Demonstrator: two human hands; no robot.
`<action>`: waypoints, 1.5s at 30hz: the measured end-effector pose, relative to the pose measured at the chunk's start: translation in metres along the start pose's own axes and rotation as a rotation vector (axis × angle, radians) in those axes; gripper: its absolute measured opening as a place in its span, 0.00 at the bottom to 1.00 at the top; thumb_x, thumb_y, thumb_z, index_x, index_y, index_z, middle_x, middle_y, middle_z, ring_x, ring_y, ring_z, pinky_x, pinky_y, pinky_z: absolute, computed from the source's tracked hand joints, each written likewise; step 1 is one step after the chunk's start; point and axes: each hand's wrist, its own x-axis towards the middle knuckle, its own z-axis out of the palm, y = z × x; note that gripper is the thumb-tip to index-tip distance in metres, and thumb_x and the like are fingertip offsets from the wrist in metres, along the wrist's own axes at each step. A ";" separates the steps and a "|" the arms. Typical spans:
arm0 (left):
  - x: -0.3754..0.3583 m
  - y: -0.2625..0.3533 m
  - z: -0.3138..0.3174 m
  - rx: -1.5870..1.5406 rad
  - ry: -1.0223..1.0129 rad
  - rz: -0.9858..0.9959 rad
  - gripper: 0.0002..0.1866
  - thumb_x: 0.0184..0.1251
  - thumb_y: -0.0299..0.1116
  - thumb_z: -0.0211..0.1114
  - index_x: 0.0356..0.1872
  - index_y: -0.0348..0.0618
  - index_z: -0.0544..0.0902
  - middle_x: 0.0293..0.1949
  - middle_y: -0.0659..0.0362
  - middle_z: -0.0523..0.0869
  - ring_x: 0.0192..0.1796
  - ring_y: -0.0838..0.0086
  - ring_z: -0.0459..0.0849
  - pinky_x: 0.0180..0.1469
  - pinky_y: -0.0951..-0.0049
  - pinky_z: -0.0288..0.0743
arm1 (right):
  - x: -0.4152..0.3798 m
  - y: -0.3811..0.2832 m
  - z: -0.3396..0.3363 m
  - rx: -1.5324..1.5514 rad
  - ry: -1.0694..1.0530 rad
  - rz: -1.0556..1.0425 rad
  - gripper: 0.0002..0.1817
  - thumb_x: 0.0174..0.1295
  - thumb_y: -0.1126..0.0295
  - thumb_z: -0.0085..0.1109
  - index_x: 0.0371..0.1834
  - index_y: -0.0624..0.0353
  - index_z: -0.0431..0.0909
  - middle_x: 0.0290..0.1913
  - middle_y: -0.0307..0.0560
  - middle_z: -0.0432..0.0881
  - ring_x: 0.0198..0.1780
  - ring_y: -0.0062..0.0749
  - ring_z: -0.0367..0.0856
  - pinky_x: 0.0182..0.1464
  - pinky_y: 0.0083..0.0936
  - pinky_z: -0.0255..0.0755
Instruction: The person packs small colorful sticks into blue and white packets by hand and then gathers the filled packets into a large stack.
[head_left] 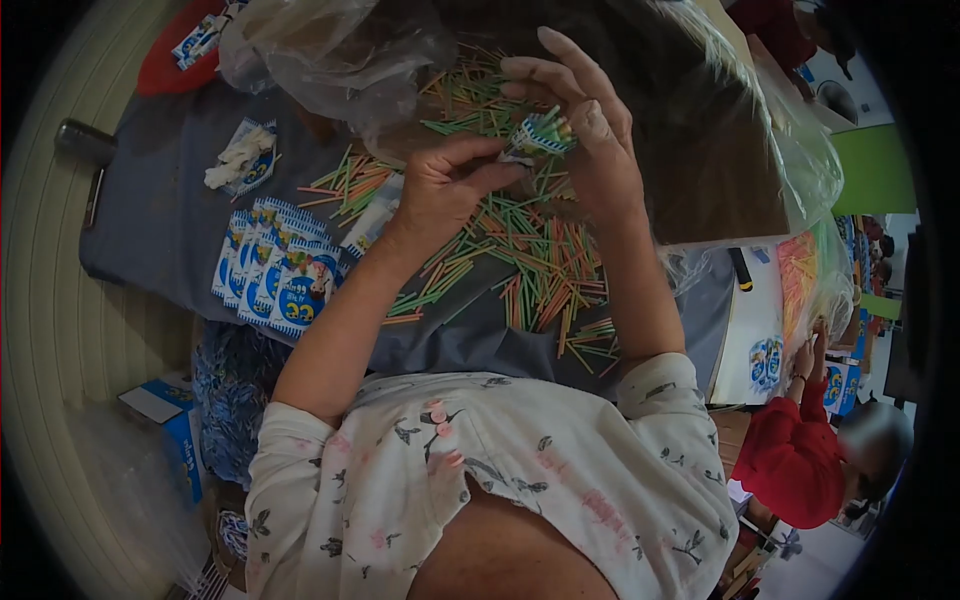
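Observation:
A small blue-and-white printed packet (526, 140) is pinched between the thumb and fingers of my left hand (450, 180). Thin green, yellow and orange sticks (556, 128) poke out of its end. My right hand (607, 145) is just right of the packet, palm close to the stick ends, fingers raised and apart. Beneath both hands, loose coloured sticks (530, 255) are spread over the grey cloth (170, 190). To the left lie overlapping printed packets (275, 265), and a whitish packet (375, 215) is partly hidden by my left forearm.
A brown box (690, 120) lined with clear plastic (335, 60) stands at the back. Crumpled white material (240, 158) lies on a packet at left, near a red container (180, 60). At right, a person in red (795, 460) works by more sticks (797, 275).

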 end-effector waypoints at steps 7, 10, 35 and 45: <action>-0.041 0.003 -0.011 0.430 -0.045 0.256 0.10 0.59 0.17 0.67 0.42 0.32 0.84 0.41 0.53 0.86 0.43 0.65 0.83 0.45 0.69 0.77 | -0.035 0.014 0.032 -0.278 -0.273 0.061 0.28 0.74 0.49 0.44 0.62 0.62 0.76 0.54 0.50 0.82 0.59 0.40 0.77 0.65 0.36 0.64; -0.078 0.036 -0.027 0.593 -0.021 0.194 0.08 0.57 0.17 0.66 0.39 0.31 0.83 0.38 0.50 0.83 0.39 0.57 0.80 0.40 0.65 0.74 | -0.050 0.011 0.046 -0.381 -0.443 -0.047 0.34 0.74 0.43 0.36 0.62 0.61 0.76 0.58 0.55 0.78 0.62 0.48 0.74 0.68 0.41 0.60; -0.071 0.014 -0.039 1.445 -0.112 0.177 0.12 0.55 0.34 0.69 0.36 0.34 0.83 0.42 0.53 0.78 0.47 0.59 0.77 0.44 0.64 0.77 | 0.037 0.070 -0.100 -1.735 -0.858 0.239 0.41 0.46 0.68 0.69 0.70 0.52 0.67 0.73 0.58 0.63 0.76 0.54 0.55 0.71 0.49 0.57; -0.071 0.013 -0.047 1.396 -0.031 0.314 0.03 0.54 0.24 0.63 0.28 0.34 0.80 0.34 0.51 0.80 0.40 0.56 0.80 0.42 0.62 0.78 | -0.009 0.071 -0.084 -1.498 -0.378 0.168 0.22 0.58 0.76 0.53 0.59 0.61 0.72 0.58 0.60 0.77 0.61 0.58 0.73 0.61 0.48 0.68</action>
